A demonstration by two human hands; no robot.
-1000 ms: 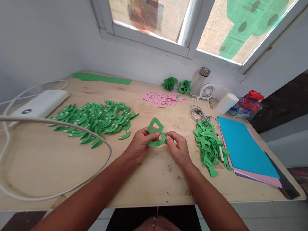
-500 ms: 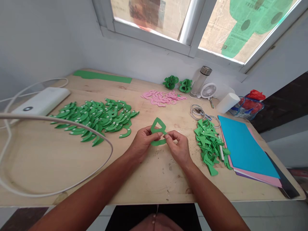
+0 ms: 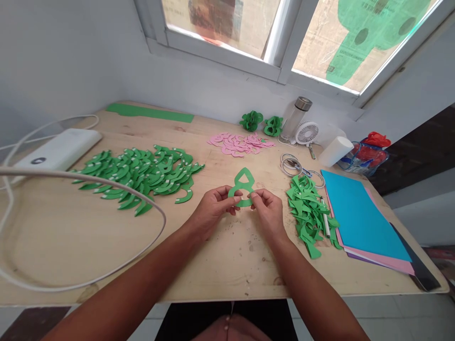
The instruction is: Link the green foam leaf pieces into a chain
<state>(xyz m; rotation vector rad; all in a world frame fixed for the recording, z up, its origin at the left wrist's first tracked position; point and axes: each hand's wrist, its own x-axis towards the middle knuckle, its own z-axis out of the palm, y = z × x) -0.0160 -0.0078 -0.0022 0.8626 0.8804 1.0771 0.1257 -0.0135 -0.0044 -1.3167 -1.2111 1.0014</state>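
Observation:
Between my two hands, above the wooden table (image 3: 227, 274), is a green paper cutout (image 3: 244, 177) with a pointed top loop and a rounder opening below. My left hand (image 3: 217, 203) pinches its lower left side between thumb and fingers. On the lower right edge, the thumb and fingers of my right hand (image 3: 266, 206) close on the same cutout. Left of my hands lies a heap of curved green paper pieces (image 3: 142, 175), many with small white patches. A pile of green paper scraps (image 3: 307, 213) is to the right.
Pink paper pieces (image 3: 238, 143) and two green paper balls (image 3: 251, 121) lie toward the wall. Tape rolls (image 3: 291, 165), a glass bottle (image 3: 294, 118), a small fan (image 3: 306, 133) and blue sheets (image 3: 362, 213) stand right. A white cable (image 3: 106, 180) loops across the left, near a power bank (image 3: 60, 149).
The green cutout has turned upright and flatter toward me, shifting slightly right. My right hand has moved its pinch from the cutout's middle to its lower right edge.

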